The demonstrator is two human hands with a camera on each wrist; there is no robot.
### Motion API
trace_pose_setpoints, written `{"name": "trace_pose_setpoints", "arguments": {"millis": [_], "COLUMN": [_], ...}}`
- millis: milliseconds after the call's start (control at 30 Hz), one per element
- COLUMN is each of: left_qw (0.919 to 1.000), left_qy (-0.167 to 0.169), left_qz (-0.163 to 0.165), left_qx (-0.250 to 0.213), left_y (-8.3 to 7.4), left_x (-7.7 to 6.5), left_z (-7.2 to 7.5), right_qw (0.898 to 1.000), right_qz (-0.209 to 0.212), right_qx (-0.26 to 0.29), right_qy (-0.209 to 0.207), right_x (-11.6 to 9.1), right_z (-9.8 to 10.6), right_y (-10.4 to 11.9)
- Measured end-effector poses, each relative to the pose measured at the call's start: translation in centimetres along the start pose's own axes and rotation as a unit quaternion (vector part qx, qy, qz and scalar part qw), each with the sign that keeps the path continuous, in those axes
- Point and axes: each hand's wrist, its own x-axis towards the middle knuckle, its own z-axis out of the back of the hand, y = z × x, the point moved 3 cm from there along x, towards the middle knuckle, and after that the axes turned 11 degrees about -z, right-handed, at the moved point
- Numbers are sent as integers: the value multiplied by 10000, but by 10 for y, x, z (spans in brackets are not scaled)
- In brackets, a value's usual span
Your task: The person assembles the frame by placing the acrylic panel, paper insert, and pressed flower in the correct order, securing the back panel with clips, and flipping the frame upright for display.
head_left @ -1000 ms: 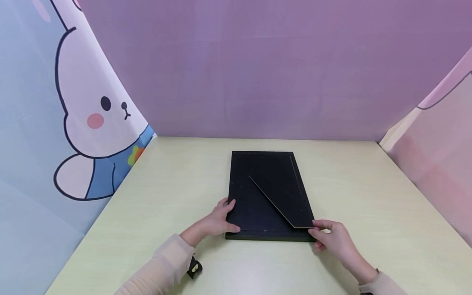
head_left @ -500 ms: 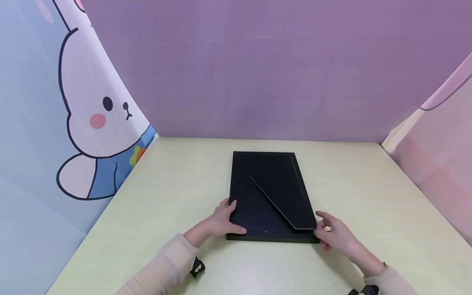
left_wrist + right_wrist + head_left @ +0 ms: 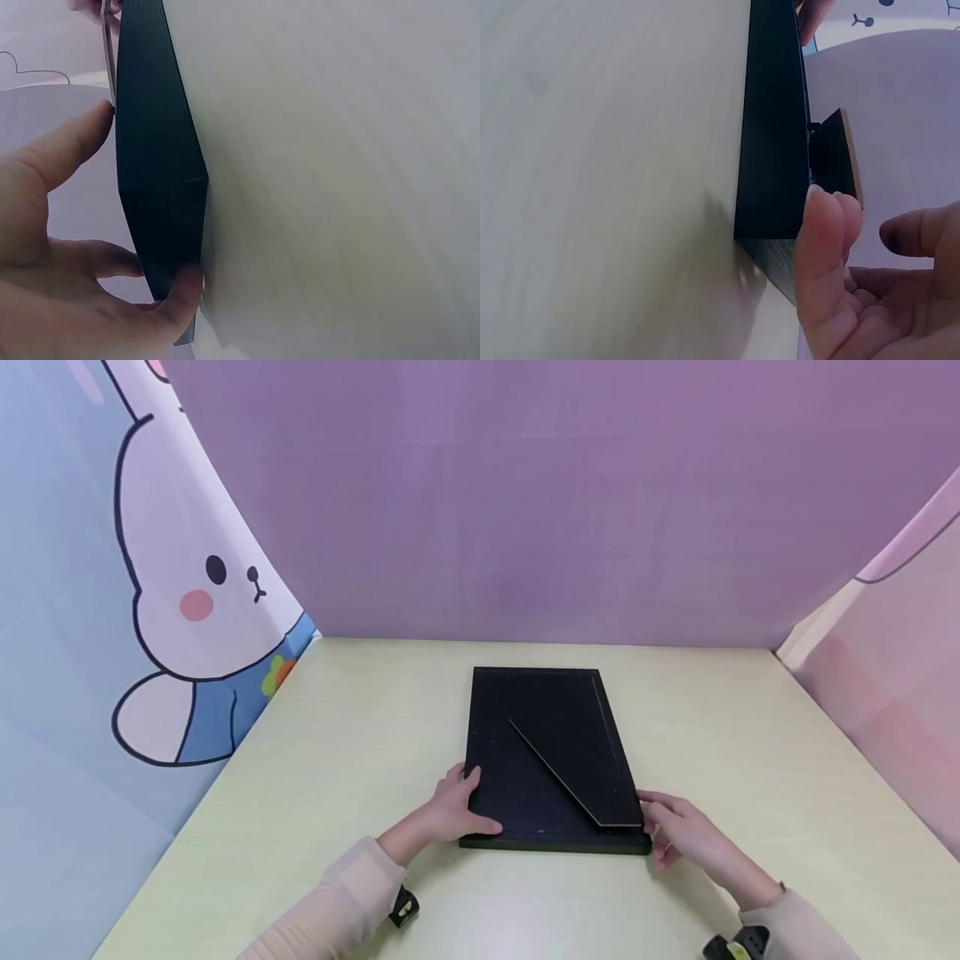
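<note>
A black picture frame (image 3: 517,802) lies face down on the table, its near edge facing me. On its back a dark stand flap (image 3: 581,768) slants from the middle to the near right corner. My left hand (image 3: 450,814) grips the left side by the near corner, thumb on the back and other fingers against the side. Beside the near right corner is my right hand (image 3: 682,831). In the right wrist view its bent fingertips (image 3: 823,225) touch the frame corner, while the thumb stands apart. There the flap (image 3: 838,154) rises at an angle from the frame back.
The pale table (image 3: 360,710) extends around the frame. A purple cloth wall (image 3: 555,510) closes off the back, and a rabbit-print cloth (image 3: 172,610) hangs at the left. Dark wrist devices (image 3: 738,943) sit under the sleeves.
My right hand has let go of the flap's near right corner and shifted slightly right, beside the frame's edge. The left thumb has slid a little inward; the frame hardly moved.
</note>
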Motion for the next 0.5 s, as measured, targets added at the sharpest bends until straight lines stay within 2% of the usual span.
{"name": "trace_pose_setpoints", "arguments": {"millis": [267, 500], "left_qw": [9999, 9989], "left_qy": [-123, -297], "left_qz": [-21, -23], "left_qx": [43, -356], "left_y": [0, -1], "left_x": [1, 2], "left_z": [-1, -3], "right_qw": [9999, 9998], "right_qz": [102, 152], "right_qx": [-22, -7], "right_qy": [31, 88], "right_x": [2, 3], "right_z": [1, 1], "right_y": [1, 0]}}
